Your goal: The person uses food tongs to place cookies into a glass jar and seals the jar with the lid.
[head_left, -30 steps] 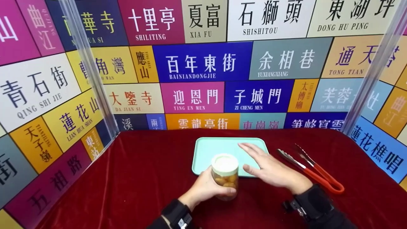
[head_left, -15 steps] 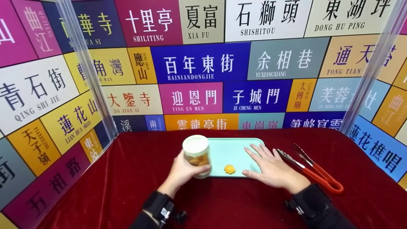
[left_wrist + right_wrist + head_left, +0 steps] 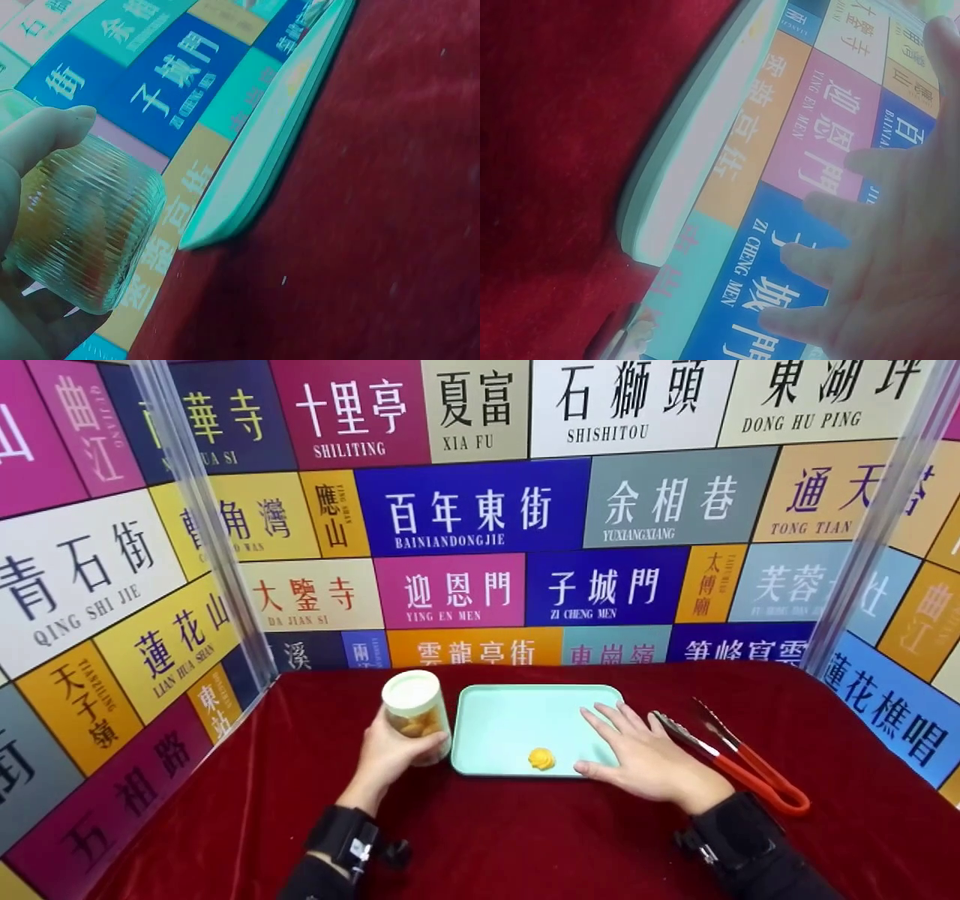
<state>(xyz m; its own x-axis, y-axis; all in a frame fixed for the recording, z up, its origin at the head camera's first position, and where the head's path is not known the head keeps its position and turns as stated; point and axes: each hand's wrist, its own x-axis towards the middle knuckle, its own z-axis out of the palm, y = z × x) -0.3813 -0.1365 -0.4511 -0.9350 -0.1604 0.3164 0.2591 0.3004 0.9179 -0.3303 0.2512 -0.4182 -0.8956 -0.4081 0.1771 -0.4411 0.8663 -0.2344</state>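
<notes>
My left hand [image 3: 391,756] grips a clear ribbed jar [image 3: 424,723] with a pale green lid, beside the tray's left edge. Yellow-brown pieces fill the jar; in the left wrist view the thumb and fingers wrap round its ribbed wall [image 3: 94,217]. On the mint-green tray [image 3: 510,720] lies one small yellow, ruffled piece [image 3: 541,759], near the front rim. Over the tray's right end my right hand [image 3: 651,756] is spread with nothing in it; its fingers are straight and apart in the right wrist view.
Metal tongs [image 3: 763,777] with red handles lie to the right of the tray, close to my right hand. A dark red cloth [image 3: 525,840] covers the table. Walls of coloured sign panels [image 3: 472,510] stand behind and at both sides.
My left hand has carried the jar leftward from in front of the tray to its left side, uncovering the yellow piece. The right hand has shifted slightly, its fingers spreading wider.
</notes>
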